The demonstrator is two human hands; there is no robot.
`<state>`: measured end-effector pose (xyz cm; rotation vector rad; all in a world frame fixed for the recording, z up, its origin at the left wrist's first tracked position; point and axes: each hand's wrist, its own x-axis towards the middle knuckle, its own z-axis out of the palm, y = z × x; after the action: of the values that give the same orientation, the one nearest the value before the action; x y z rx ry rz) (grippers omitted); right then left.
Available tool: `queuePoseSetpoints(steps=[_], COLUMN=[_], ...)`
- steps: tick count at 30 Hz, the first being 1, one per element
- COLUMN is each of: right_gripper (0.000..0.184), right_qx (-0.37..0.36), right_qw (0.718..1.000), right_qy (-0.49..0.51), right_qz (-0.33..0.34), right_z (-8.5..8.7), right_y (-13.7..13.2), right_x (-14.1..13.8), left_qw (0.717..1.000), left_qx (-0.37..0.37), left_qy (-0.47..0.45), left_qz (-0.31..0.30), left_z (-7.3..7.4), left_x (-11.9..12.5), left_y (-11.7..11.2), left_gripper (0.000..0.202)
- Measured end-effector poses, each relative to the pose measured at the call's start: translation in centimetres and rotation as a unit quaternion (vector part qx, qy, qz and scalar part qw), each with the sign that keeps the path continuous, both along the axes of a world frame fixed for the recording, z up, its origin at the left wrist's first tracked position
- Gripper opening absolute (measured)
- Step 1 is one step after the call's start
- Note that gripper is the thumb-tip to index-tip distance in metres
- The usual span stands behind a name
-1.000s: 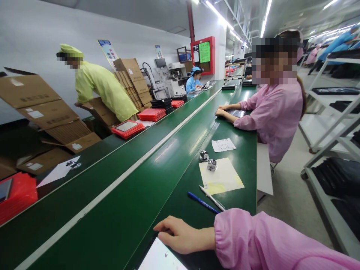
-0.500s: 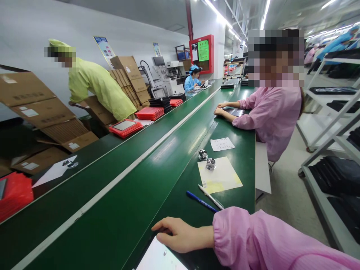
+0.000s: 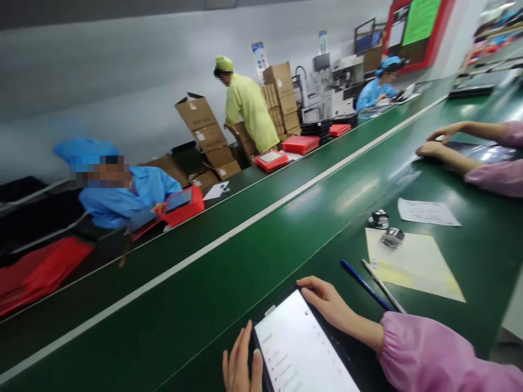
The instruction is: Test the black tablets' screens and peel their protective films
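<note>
Tablet [image 3: 300,351] with a lit white screen lies flat on the green bench [image 3: 229,272], between both hands, its long axis running away from the person, a little to the left. Left hand [image 3: 239,365] touches its left edge with straight, open fingers. Right hand [image 3: 329,302] rests loosely curled on the far right corner, gripping nothing. A blue pen [image 3: 363,284] lies just beside the right hand.

Green belt [image 3: 229,272] lies bare ahead of the tablet [image 3: 302,348]. To the right, two pens [image 3: 370,283], a yellow sheet [image 3: 412,267] and two stamps [image 3: 386,228] crowd the table; a co-worker's hands [image 3: 437,141] block farther up.
</note>
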<state>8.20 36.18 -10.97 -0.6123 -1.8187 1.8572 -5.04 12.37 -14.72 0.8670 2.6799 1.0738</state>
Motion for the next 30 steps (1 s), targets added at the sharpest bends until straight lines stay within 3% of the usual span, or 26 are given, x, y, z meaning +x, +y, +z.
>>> queuePoseSetpoints(steps=[5, 10, 14, 23, 30], right_gripper=[0.062, 0.075, 0.079, 0.073, 0.07], right_qx=[-0.021, -0.065, -0.085, -0.014, 0.081], right_qw=[1.0, 0.998, 0.996, 0.999, 0.995], right_qy=[0.012, -0.013, -0.029, -0.01, -0.059], right_qz=[0.007, -0.008, -0.007, -0.028, -0.016], right_z=[0.7, 1.1, 1.2, 0.4, 0.2], right_y=[0.0, 0.2, 0.4, 1.1, 2.0], right_x=[0.6, 1.2, 1.4, 1.0, 1.2], left_qw=[0.992, 0.992, 0.993, 0.996, 0.997], left_qx=[0.014, 0.072, 0.076, -0.009, -0.021], left_qy=[-0.094, -0.082, -0.072, -0.045, -0.042], left_qz=[-0.079, -0.066, -0.06, -0.071, -0.054], left_z=[0.3, 1.1, 1.8, 3.7, 4.3], left_x=[-0.6, 0.4, 1.2, 1.8, 2.4], left_y=[-1.4, -1.0, -0.6, 0.5, 1.4], left_gripper=[0.056, 0.055, 0.052, 0.049, 0.047])
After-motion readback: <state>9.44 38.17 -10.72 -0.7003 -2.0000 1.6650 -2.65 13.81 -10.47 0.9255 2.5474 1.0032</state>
